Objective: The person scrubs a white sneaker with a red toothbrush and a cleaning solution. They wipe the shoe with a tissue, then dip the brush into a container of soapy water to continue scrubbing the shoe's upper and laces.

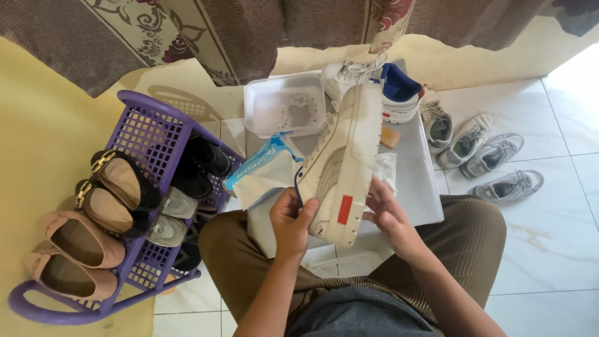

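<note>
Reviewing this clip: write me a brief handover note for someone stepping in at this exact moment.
Left hand: gripping the heel end of the white sneaker, which is turned on its side over the lap.
Right hand: open, fingers touching the sole side, near a white wipe.
Nearby: tissue pack, clear tub of cloudy water, its partner shoe on the grey board.
Done: cannot tell; the sole looks smudged.
Left: grey sneakers on the floor, purple basket of shoes untouched.

I see a cream-white chunky-soled sneaker (342, 168) held tilted on its side over the lap, sole ridges facing right (a red rectangular patch near the heel), toe pointing away.
</note>
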